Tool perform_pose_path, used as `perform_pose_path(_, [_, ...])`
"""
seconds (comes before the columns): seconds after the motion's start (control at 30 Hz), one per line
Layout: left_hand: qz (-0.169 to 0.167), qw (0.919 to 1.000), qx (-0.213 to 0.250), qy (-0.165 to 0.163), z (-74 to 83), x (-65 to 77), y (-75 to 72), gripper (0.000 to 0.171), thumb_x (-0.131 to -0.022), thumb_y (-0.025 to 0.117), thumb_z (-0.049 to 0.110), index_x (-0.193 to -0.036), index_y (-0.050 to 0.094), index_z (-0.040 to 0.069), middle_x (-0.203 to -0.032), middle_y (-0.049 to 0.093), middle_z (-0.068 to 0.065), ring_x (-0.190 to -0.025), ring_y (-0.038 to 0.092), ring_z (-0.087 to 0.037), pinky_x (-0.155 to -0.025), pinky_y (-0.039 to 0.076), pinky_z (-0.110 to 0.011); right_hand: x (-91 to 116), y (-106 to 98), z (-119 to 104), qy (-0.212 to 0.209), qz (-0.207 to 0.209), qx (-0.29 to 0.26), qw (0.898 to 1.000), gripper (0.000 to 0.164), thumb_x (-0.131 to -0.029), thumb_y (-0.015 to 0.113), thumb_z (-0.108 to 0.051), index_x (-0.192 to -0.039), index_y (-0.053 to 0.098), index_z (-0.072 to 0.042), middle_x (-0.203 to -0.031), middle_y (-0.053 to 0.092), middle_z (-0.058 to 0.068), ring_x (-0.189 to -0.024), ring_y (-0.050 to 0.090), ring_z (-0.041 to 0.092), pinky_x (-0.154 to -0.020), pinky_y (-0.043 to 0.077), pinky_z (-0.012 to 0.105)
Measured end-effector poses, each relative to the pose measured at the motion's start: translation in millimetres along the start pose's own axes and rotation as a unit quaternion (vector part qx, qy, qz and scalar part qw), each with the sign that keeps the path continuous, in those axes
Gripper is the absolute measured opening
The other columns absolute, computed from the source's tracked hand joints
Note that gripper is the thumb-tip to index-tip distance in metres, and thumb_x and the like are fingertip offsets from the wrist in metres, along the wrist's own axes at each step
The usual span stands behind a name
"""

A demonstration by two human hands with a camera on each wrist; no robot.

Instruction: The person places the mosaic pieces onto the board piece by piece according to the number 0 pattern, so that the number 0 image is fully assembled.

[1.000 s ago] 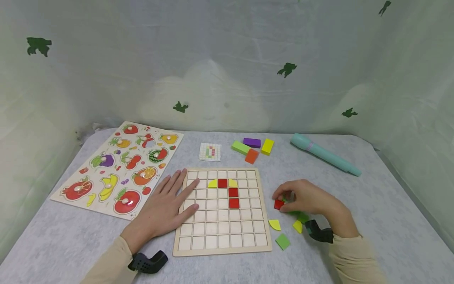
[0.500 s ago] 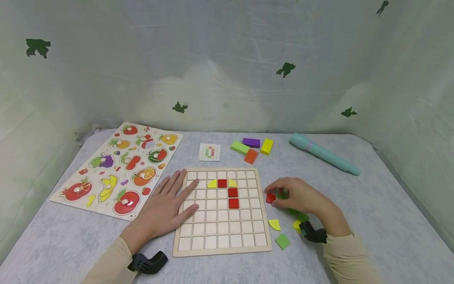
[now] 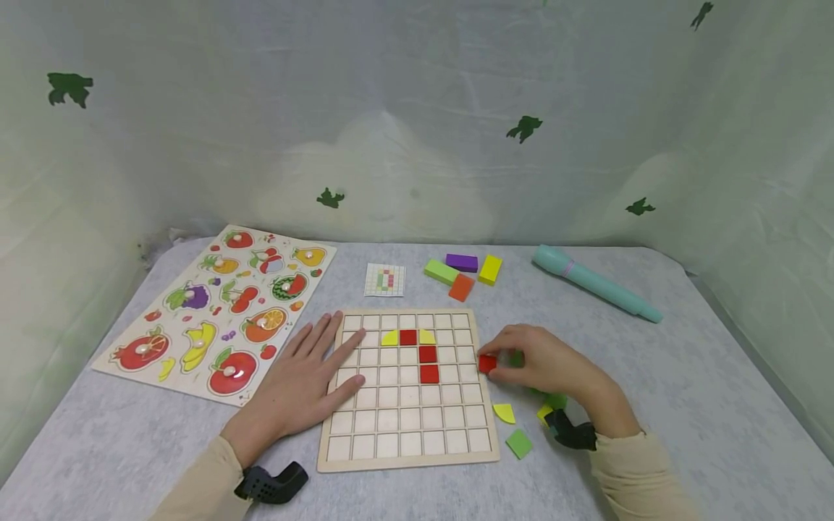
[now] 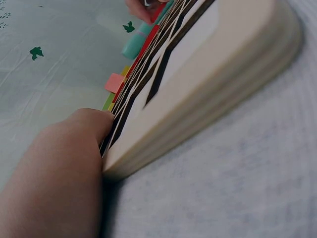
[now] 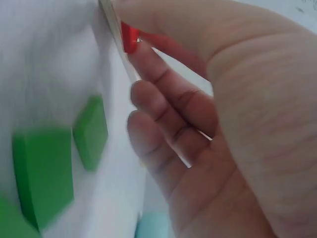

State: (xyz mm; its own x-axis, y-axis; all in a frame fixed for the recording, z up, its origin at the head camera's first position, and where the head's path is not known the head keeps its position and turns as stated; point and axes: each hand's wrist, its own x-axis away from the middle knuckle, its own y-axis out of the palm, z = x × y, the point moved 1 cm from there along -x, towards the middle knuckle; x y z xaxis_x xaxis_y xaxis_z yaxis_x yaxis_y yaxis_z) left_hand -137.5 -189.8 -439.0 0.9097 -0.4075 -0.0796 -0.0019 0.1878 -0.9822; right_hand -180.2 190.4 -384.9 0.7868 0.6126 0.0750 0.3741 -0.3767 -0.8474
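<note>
My right hand (image 3: 546, 363) pinches a red square tile (image 3: 486, 364) between thumb and fingers at the right edge of a wooden grid board (image 3: 399, 464). In the right wrist view the red tile (image 5: 130, 38) shows between the fingertips. My left hand (image 3: 296, 376) lies with fingers spread on the board's left edge; its thumb (image 4: 91, 124) rests at the rim in the left wrist view. Set in the board's upper cells are a few red squares (image 3: 428, 354) with a yellow quarter-round piece (image 3: 390, 338) and another on the other side of the top red one.
Green tiles (image 3: 519, 443) and yellow quarter-rounds (image 3: 504, 412) lie right of the board. Behind it are a small pattern card (image 3: 385, 279) and coloured blocks (image 3: 462, 263). A fruit puzzle board (image 3: 215, 311) lies left, a teal tube-shaped object (image 3: 596, 284) at back right.
My right hand has moved left with the red tile, from among the loose pieces to the board's right edge. The left hand has stayed in place.
</note>
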Motion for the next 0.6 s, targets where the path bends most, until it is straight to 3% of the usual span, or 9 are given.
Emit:
perform_pose_path(0.3, [0.004, 1.0000, -0.001, 0.001, -0.2, 0.2, 0.1, 0.075, -0.102, 0.044, 0.065, -0.164, 0.031, 0.026, -0.173, 0.016, -0.014, -0.160, 0.014, -0.035, -0.130, 0.011, -0.053, -12.2, 17.4, -28.5, -0.040, -0.006, -0.012, 0.999, 0.027, -0.094, 0.078, -0.027, -0.120, 0.076, -0.025, -0.113, 0.069, -0.015, -0.098, 0.057, 0.009, -0.082, 0.051, 0.027])
perform_pose_path(0.6, [0.002, 1.0000, -0.002, 0.001, 0.1, 0.2, 0.1, 0.075, -0.102, 0.044, 0.065, -0.164, 0.030, 0.026, -0.173, 0.015, -0.014, -0.160, 0.014, -0.035, -0.130, 0.011, -0.053, -17.6, 37.6, -54.4, -0.097, -0.001, -0.009, 0.995, 0.021, -0.093, 0.080, -0.028, -0.113, 0.078, -0.025, -0.109, 0.070, -0.017, -0.098, 0.059, 0.006, -0.089, 0.054, 0.026])
